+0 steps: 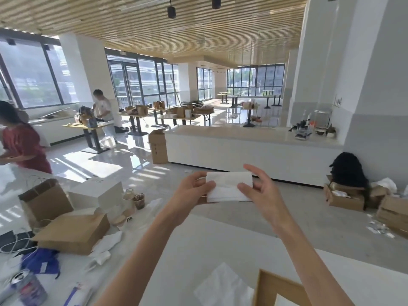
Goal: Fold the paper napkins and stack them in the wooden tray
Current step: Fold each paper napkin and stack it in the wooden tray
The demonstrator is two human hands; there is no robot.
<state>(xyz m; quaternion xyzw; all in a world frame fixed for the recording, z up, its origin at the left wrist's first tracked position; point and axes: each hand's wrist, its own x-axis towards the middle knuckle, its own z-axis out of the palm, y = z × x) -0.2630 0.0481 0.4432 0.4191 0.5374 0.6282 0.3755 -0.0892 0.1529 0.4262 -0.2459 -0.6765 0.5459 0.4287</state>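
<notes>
A white paper napkin (228, 186), folded into a rectangle, is held up in the air in front of me above the white table (198, 246). My left hand (192, 192) grips its left edge, thumb on the front. My right hand (258, 188) pinches its right edge between thumb and fingers. A corner of the wooden tray (278, 288) shows at the bottom edge, right of centre. A flat white napkin (223, 286) lies on the table just left of the tray.
Brown cardboard boxes (72, 233), a paper bag (44, 202), a white box (99, 193), cups (139, 200), a can (31, 288) and cables crowd the table's left side. Two people work at the left. A long white counter (254, 151) stands ahead.
</notes>
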